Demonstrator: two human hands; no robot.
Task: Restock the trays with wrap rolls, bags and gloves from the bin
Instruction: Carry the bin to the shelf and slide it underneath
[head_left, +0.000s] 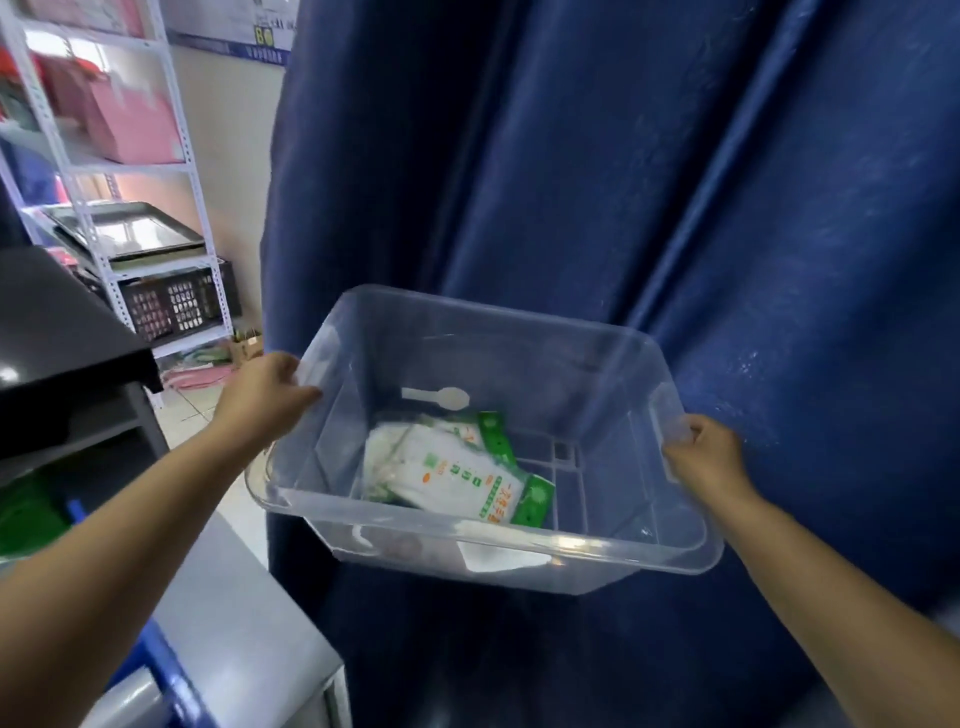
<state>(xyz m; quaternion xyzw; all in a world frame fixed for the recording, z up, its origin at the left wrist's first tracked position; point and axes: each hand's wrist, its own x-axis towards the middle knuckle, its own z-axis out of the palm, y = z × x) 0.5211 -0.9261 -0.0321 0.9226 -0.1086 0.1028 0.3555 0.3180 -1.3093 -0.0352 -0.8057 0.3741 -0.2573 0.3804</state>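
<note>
- A clear plastic bin (519, 545) is held up in the air in front of a dark blue curtain (675, 182), tilted a little toward the camera.
- On the bin's ribbed floor lie flat white packets with green ends (457, 467), stacked loosely and slanting toward the left and near side; whether they hold gloves or bags I cannot tell.
- A small white tab shape (436, 397) shows on the far wall above the packets.
- The left hand (270, 395) grips the left end of the bin, fingers curled over the rim handle.
- The right hand (701, 452) grips the right end, fingers wrapped round the handle there.
- Both bare forearms reach out from the lower corners.
- To the left stands a white metal shelf rack (93, 166) bearing pink boxes (130, 124), flat dark trays (130, 231) and a black crate (176, 304).
- Nearer on the left is a black sloped unit (57, 332), with a grey surface (228, 623) below it.
</note>
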